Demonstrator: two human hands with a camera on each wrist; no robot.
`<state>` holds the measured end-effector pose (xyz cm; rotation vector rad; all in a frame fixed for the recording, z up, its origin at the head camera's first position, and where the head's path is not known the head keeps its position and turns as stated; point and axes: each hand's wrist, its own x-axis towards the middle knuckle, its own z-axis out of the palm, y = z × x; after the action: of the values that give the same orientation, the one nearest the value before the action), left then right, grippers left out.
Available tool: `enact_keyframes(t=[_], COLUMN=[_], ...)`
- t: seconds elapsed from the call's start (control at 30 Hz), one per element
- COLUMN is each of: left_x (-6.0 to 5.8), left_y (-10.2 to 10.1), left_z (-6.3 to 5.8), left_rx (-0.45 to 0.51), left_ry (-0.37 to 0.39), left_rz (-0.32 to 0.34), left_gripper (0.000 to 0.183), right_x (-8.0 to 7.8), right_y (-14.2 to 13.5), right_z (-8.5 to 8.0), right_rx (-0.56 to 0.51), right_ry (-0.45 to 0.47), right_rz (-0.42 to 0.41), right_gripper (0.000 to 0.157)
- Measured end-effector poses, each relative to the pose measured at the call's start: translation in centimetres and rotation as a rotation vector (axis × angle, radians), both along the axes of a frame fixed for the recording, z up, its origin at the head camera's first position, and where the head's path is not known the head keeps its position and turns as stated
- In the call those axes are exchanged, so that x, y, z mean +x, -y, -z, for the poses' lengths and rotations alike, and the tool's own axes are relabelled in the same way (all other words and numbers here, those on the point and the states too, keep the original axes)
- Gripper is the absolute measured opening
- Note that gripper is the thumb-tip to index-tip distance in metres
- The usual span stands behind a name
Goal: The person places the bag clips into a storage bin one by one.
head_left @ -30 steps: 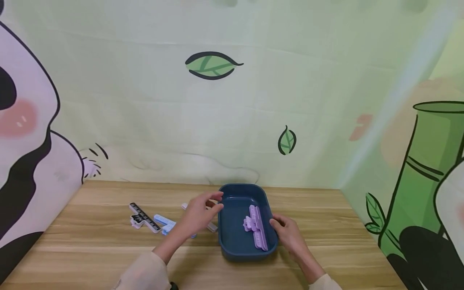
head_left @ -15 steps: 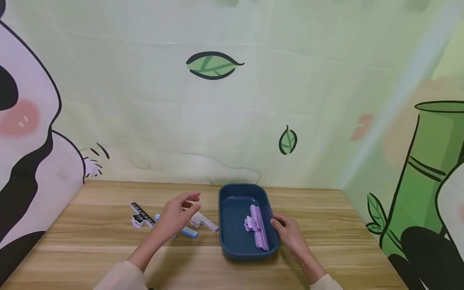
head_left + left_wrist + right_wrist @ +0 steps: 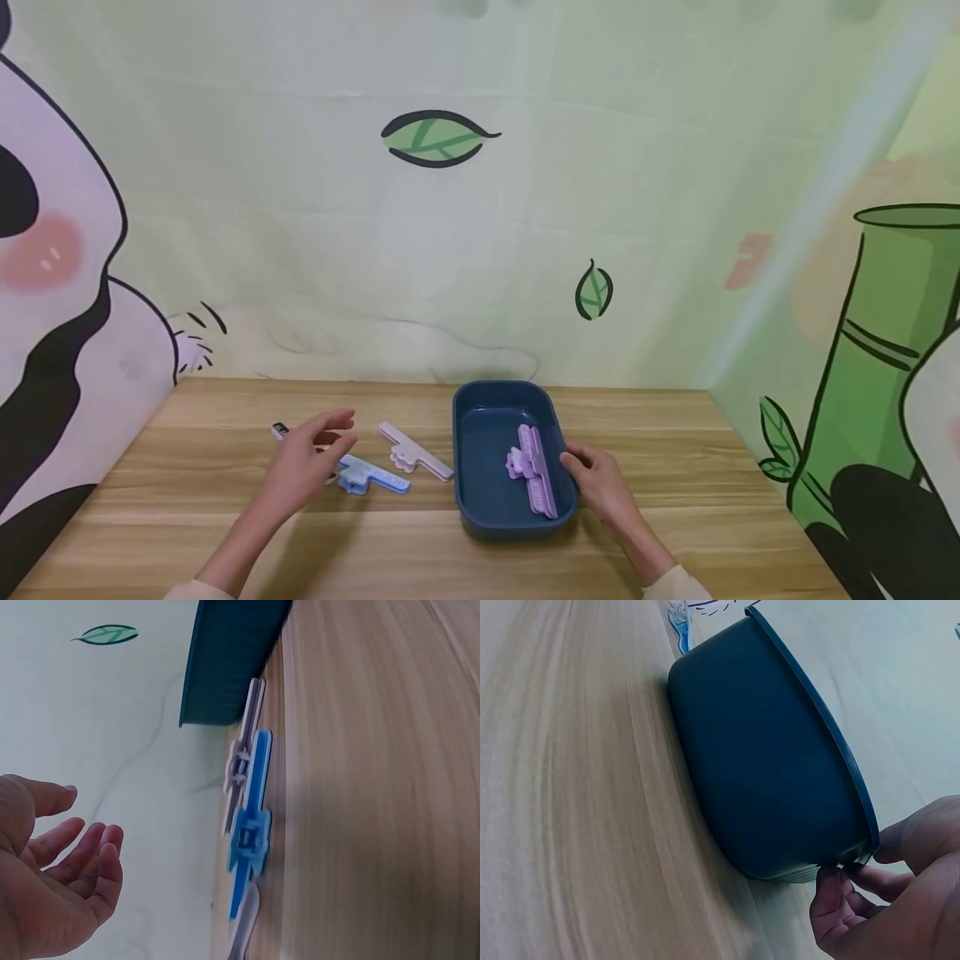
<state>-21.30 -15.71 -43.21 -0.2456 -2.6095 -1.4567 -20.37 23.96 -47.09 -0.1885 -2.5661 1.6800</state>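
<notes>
Left grip (image 3: 300, 460) loosely spread, empty, over mostly hidden black clip (image 3: 279, 430). Blue clip (image 3: 381, 475) just right, long axis slanting toward bin (image 3: 498, 533); right grip (image 3: 600, 485), farther, pinching bin.

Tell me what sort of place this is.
Probably a small indoor corner staged for tabletop work, though the wider room is out of view. A creased green backdrop with a printed cartoon panda hangs behind a wood-grain table that holds a dark blue bin.

A pale green backdrop (image 3: 480, 242) rises at the far side of the wooden table (image 3: 720, 517), with a cartoon panda (image 3: 56, 258) left, two leaves (image 3: 437, 139) midway, bamboo (image 3: 885, 367) right.
</notes>
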Motion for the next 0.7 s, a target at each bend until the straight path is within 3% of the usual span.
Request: enact_keyframes(t=[0.37, 0.7], left_x=[0.3, 0.5], left_y=[0.8, 0.5], left_z=[0.6, 2.5], left_rx=[-0.023, -0.045], left_ry=[0.008, 0.027], left_rz=[-0.027, -0.042], left_gripper=[0.039, 0.038], right_x=[0.0, -0.1], right_y=[0.0, 0.0], right_z=[0.1, 0.2], right_rx=[0.006, 0.012], right_ry=[-0.006, -0.010], right_rz=[0.001, -0.003], right_gripper=[0.033, 0.033])
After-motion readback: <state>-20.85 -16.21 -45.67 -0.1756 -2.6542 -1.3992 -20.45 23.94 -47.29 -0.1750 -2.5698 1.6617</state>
